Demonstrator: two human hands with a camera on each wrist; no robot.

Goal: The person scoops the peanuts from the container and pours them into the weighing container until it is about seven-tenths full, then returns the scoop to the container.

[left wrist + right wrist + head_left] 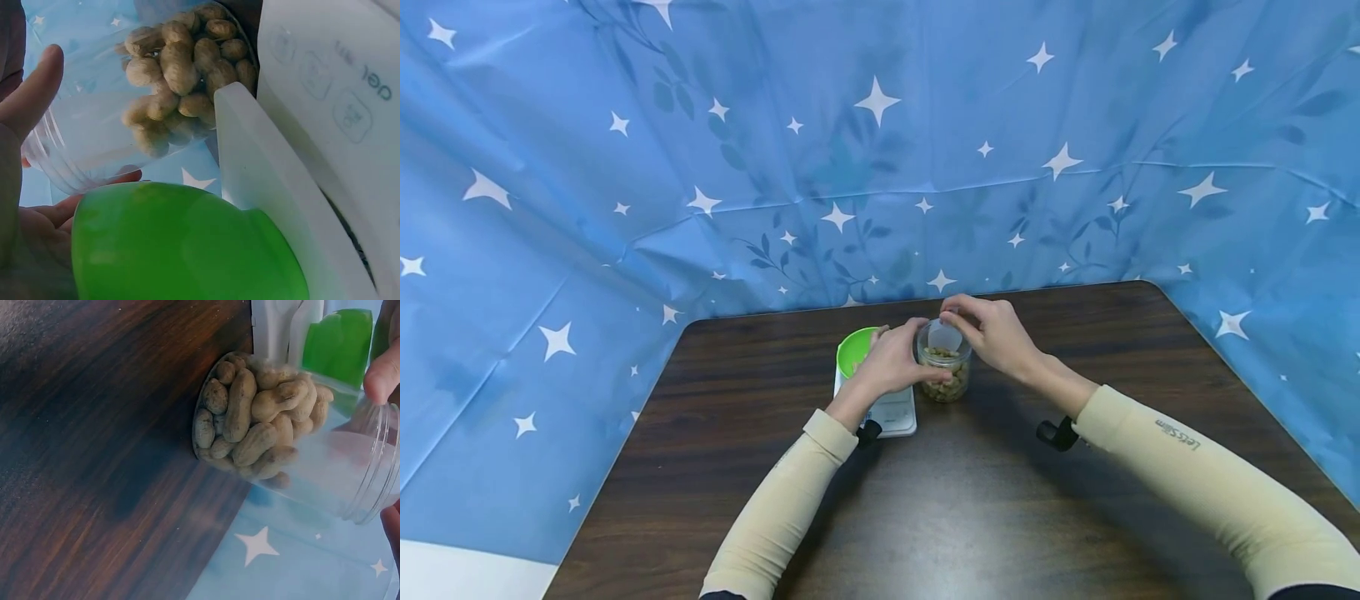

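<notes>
The left hand [895,362] curls its fingers [934,375] round the side of a clear jar [945,367] that stands on the dark wooden bench [1000,517], the thumb lying against the near wall. The right hand [992,333] comes over the top, its fingers [958,317] bent and pinching the jar's open rim from the far side. The jar is about half full of peanuts [250,425] in their shells, heaped at its bottom. Just left of the left fingers stands a white kitchen scale [891,412] with a green bowl [857,350] on it, close beside the jar.
</notes>
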